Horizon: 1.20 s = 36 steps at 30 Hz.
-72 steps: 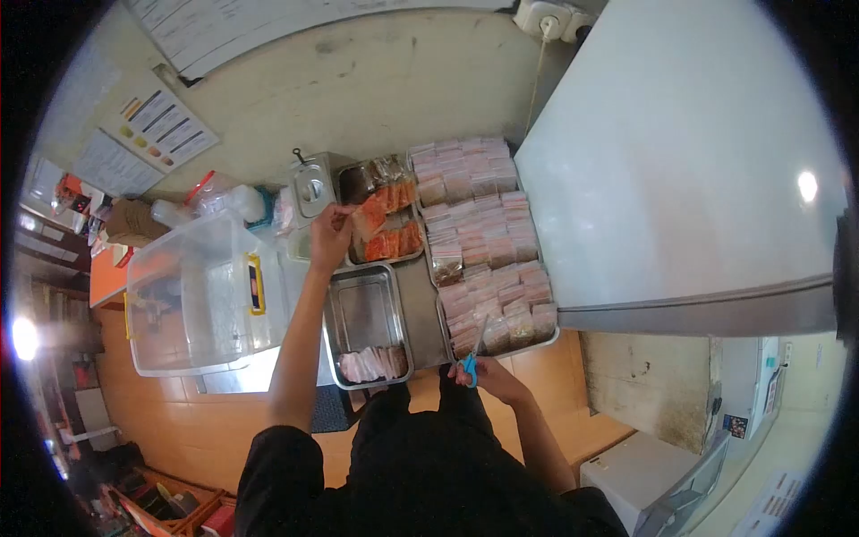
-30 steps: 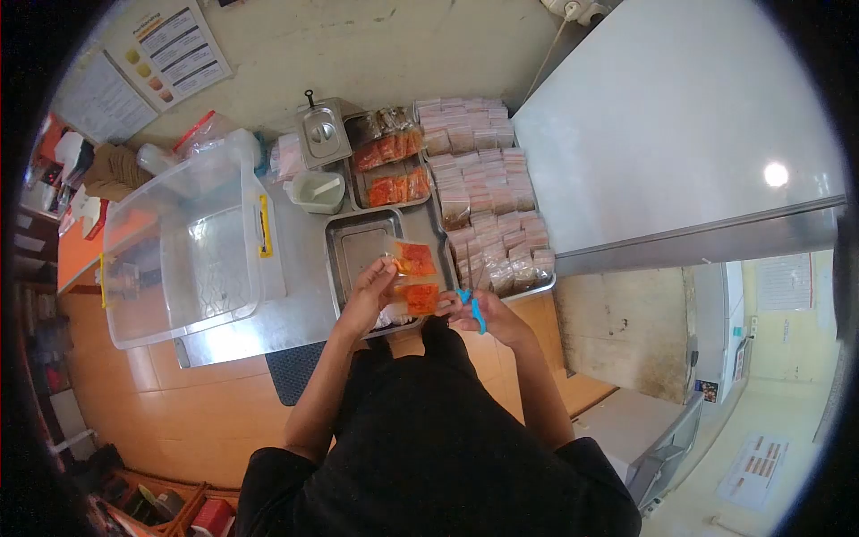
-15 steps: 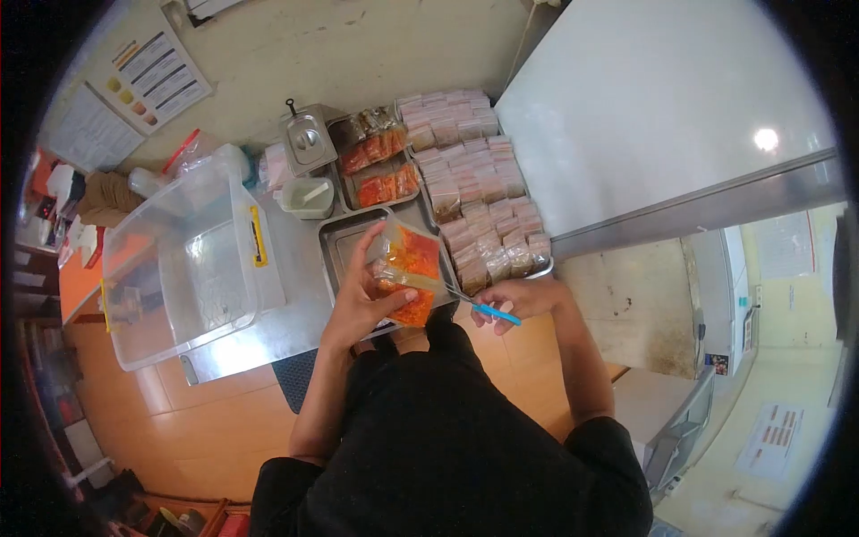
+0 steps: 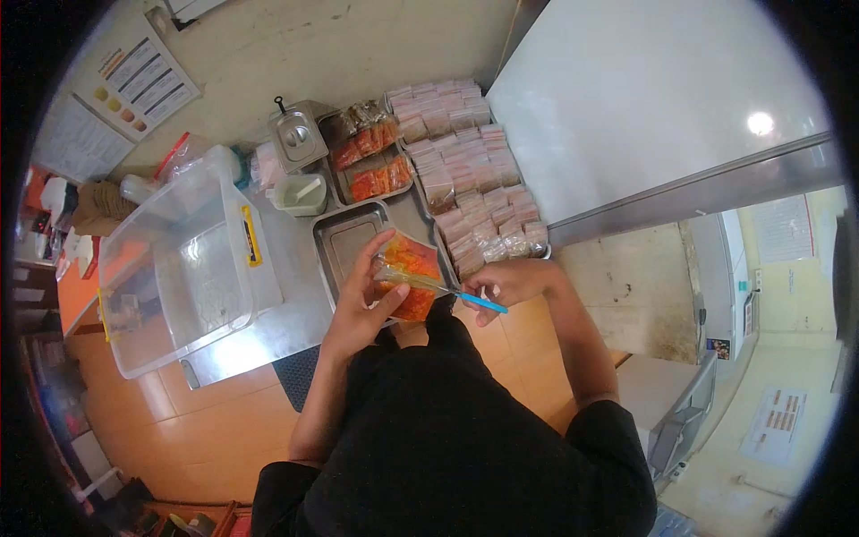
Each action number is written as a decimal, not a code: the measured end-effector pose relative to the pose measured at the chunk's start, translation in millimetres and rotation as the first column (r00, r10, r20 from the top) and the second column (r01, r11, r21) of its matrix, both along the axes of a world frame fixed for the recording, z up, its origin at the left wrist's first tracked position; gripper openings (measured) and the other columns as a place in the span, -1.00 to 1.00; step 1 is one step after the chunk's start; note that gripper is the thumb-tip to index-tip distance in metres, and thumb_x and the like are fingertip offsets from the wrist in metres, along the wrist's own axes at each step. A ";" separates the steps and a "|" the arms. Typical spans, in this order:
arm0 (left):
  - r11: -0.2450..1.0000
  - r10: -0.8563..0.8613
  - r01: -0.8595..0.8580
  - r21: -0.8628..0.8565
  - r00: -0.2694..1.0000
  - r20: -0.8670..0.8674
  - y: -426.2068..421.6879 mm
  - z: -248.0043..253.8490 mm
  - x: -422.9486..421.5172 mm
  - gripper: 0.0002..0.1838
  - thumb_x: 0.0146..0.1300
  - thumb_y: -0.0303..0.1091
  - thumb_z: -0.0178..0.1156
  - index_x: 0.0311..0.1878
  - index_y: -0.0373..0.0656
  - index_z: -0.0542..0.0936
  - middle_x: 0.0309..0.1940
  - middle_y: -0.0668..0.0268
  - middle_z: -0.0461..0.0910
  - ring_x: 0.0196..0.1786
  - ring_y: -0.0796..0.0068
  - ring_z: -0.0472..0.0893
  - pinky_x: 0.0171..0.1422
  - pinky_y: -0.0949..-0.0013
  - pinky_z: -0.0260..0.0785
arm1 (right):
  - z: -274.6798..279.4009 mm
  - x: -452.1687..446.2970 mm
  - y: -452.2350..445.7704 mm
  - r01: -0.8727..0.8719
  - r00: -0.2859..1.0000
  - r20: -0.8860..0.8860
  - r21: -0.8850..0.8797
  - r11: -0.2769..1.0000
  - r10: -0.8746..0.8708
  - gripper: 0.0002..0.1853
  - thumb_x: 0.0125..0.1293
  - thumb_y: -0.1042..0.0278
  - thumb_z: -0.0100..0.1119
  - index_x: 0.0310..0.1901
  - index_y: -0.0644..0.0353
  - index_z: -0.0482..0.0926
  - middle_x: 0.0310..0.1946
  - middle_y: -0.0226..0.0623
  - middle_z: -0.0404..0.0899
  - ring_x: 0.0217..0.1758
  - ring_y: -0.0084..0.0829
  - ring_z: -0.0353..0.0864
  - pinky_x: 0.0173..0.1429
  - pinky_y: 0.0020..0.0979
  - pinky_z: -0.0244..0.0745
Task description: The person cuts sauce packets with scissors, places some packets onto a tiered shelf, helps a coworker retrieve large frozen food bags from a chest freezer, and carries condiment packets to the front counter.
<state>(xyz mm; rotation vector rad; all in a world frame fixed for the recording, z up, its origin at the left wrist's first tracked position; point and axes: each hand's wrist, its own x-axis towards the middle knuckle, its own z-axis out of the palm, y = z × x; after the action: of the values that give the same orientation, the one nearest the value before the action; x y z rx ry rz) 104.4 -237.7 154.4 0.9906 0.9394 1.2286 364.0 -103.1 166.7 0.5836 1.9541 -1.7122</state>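
Within the left hand [image 4: 358,311] sit orange packets [image 4: 413,259], scissors [image 4: 484,302] between them

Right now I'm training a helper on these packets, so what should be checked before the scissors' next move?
1. Left hand gripping the clear plastic packets with orange-red contents: ok.
2. Right hand holding the blue-handled metal scissors: ok.
3. Blades aimed between the two packets: ok, they point at the division.
4. Left thumb clear of the blades: cannot tell; it lies near their line and the tips are unclear.
5. Rectangular steel tray with room: ok, its far end is bare.
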 end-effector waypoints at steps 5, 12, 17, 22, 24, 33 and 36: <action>1.000 -0.021 0.022 -0.012 0.998 0.058 -2.0 -5.1 0.9 -0.25 0.40 -0.60 0.12 0.59 -0.05 0.08 0.45 0.12 0.28 0.39 0.33 0.42 0.36 0.26 0.42 | 5.3 -3.8 -1.0 0.026 1.000 -0.001 0.032 0.999 -0.026 -0.57 0.14 0.07 0.56 -0.20 0.23 0.60 -0.36 -0.36 0.62 -0.25 -0.50 0.58 -0.15 -0.36 0.48; 0.999 -0.032 0.035 0.023 0.993 -0.112 -3.7 3.0 -1.4 -0.17 0.33 -0.66 0.12 0.61 -0.06 0.03 0.48 0.07 0.20 0.47 0.22 0.33 0.51 0.16 0.26 | 4.2 -3.8 0.2 0.040 0.999 0.031 0.011 0.999 -0.040 -0.56 0.10 0.09 0.60 -0.24 0.27 0.62 -0.41 -0.38 0.63 -0.32 -0.54 0.56 -0.21 -0.38 0.46; 0.993 -0.116 0.116 -0.003 0.989 -0.094 -2.8 11.3 -2.4 -0.14 0.30 -0.68 0.14 0.61 -0.05 0.03 0.48 0.05 0.20 0.47 0.21 0.34 0.49 0.17 0.29 | 1.9 -3.2 1.1 0.028 1.000 -0.006 0.018 0.999 -0.028 -0.57 0.07 0.12 0.62 -0.25 0.26 0.63 -0.43 -0.39 0.64 -0.37 -0.56 0.55 -0.24 -0.38 0.45; 0.990 -0.119 0.119 -0.081 0.993 -0.002 -4.3 13.1 -4.9 -0.13 0.27 -0.73 0.14 0.60 -0.09 0.05 0.47 0.06 0.24 0.47 0.27 0.34 0.46 0.23 0.32 | 14.0 -7.3 -2.2 0.056 0.998 0.020 0.024 0.998 -0.056 -0.61 0.06 0.19 0.64 -0.28 0.26 0.63 -0.42 -0.39 0.65 -0.37 -0.58 0.55 -0.23 -0.42 0.47; 0.985 -0.174 0.174 0.006 0.984 -0.050 -3.1 4.8 -5.9 -0.18 0.31 -0.67 0.15 0.58 -0.10 0.07 0.40 0.11 0.35 0.41 0.34 0.41 0.29 0.31 0.48 | 10.4 -8.8 -3.0 0.033 0.999 -0.004 0.041 0.999 -0.033 -0.62 0.06 0.20 0.63 -0.28 0.26 0.63 -0.42 -0.39 0.65 -0.35 -0.57 0.56 -0.21 -0.41 0.47; 0.989 -0.146 0.146 0.011 0.989 -0.004 -5.3 13.3 0.7 -0.21 0.28 -0.64 0.28 0.52 -0.15 0.16 0.33 0.15 0.42 0.37 0.35 0.44 0.40 0.30 0.39 | -1.5 -8.5 -13.1 0.055 0.990 -0.131 -0.012 0.998 -0.056 -0.61 0.09 0.19 0.60 -0.22 0.24 0.62 -0.36 -0.39 0.65 -0.24 -0.54 0.61 -0.09 -0.39 0.51; 0.990 -0.140 0.139 0.017 0.990 0.026 -6.6 18.7 3.7 -0.21 0.27 -0.63 0.31 0.51 -0.15 0.19 0.30 0.16 0.44 0.37 0.35 0.45 0.40 0.29 0.40 | -0.9 -9.2 -17.3 0.073 0.982 -0.170 -0.034 0.997 -0.078 -0.62 0.11 0.18 0.59 -0.22 0.25 0.62 -0.34 -0.38 0.65 -0.23 -0.53 0.62 -0.05 -0.39 0.53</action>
<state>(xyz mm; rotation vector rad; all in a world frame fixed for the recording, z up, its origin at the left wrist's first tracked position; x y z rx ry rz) 108.1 -244.3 173.1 1.0314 0.8267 1.1301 354.8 -120.4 165.9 0.5219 2.0453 -1.8891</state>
